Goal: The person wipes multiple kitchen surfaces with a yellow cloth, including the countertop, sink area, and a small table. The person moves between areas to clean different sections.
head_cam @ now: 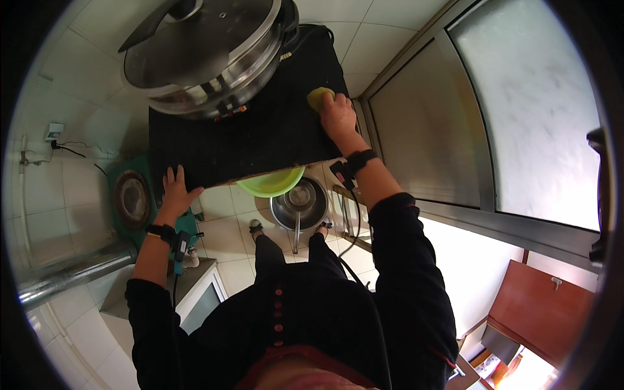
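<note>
My right hand point(339, 116) grips a yellowish sponge or pad point(319, 99) against the black tabletop point(263, 139), near its right edge. At the front left corner, my left hand point(177, 192) rests on the same surface with fingers spread and nothing held. A large round steel electric pan point(214, 92) stands at the back left of the table, its glass lid point(195, 53) on. A small pale object point(285, 56) lies by the pan's right side.
Below the table's front edge are a green basin point(273, 183) and a steel basin point(316, 214) holding a ladle or small pan point(298, 200). A green stove point(130, 197) with a metal flue pipe point(78, 275) stands left. A metal-framed glass door point(434, 122) borders the right.
</note>
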{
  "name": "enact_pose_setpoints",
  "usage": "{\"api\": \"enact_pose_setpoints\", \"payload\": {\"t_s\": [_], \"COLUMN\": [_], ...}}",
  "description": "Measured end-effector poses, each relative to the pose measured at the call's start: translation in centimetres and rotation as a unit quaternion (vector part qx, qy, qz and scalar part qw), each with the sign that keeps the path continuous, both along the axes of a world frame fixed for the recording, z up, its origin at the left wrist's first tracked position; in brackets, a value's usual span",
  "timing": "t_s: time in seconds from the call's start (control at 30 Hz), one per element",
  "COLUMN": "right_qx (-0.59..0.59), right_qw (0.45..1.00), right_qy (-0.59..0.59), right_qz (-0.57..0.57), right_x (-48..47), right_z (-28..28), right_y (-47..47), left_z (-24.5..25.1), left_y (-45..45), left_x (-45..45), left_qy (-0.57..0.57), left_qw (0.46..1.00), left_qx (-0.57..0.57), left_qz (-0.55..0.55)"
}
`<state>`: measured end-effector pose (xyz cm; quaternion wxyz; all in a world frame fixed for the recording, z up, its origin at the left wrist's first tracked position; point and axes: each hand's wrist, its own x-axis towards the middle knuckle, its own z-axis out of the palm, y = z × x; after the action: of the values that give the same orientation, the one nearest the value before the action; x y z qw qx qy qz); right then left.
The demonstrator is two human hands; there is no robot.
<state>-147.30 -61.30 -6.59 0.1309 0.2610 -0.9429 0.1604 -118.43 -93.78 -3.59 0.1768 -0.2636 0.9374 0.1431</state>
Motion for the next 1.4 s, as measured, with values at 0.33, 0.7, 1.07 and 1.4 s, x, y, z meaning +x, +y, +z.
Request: {"api": "enact_pose_setpoints", "payload": {"t_s": [0.33,0.7,1.07,1.4], "right_qx": [-0.04,-0.106,-0.099,-0.083], "right_qw": [0.994,0.99,0.935,0.99], "right_qy": [-0.077,-0.033,-0.05,-0.048], "right_qz": [-0.07,-0.082,0.336,-0.102], "right_x": [-13.2,-19.4,-4.6,-5.7], "right_z": [0.0,-1.2,-0.1,-0.9], "right_y": [-7.2,-10.6,-2.6,-8.3], "left_z": [0.5,0.4,0.6,0.9], "left_y": [0.2,0.4,0.4,0.8], "left_x": [0.5,0.9,0.4,-0.1], "left_qy": [-0.009,-0.013,-0.005,-0.032], "left_qw": [1.0,1.0,1.0,0.999], "left_qx": [-0.006,-0.008,0.004,-0.001], "left_qz": [0.01,0.005,0.016,0.028]}}
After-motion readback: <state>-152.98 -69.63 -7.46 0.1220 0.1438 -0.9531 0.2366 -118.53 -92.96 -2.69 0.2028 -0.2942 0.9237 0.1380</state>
